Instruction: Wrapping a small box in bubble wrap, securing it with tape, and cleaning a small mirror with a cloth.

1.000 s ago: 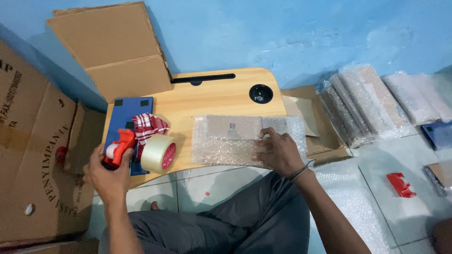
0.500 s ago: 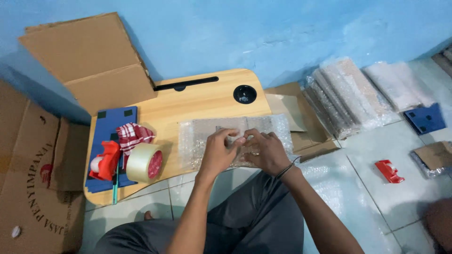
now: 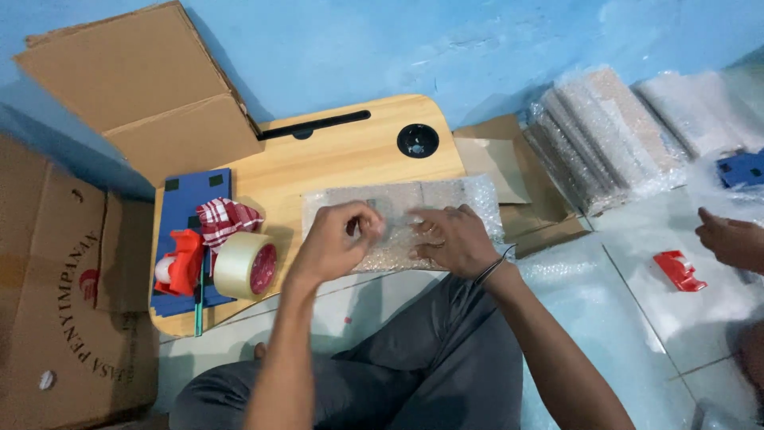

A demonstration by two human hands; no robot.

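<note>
A flat bubble-wrapped parcel [image 3: 446, 199] lies on the front right part of a small wooden lap table [image 3: 342, 155]. My left hand [image 3: 338, 239] pinches the wrap near the parcel's middle with its fingertips together. Beside it, my right hand [image 3: 452, 239] presses down on the parcel's front edge, fingers curled onto the wrap. A red tape dispenser [image 3: 181, 263] with a roll of clear tape [image 3: 243, 267] rests on the table's left end, away from both hands, next to a red-and-white checked cloth [image 3: 227, 219] on a blue board [image 3: 187, 199].
Open cardboard boxes [image 3: 135, 87] stand at the left and back left. Several bubble-wrapped packs [image 3: 605, 135] lie on the floor at the right beside flat cardboard [image 3: 497, 159]. Another person's hand [image 3: 728, 239] reaches in at the right edge near a red tape cutter [image 3: 678, 269].
My left hand has set the tape dispenser down on the table's left end and moved right onto the parcel. My right hand stayed on the parcel.
</note>
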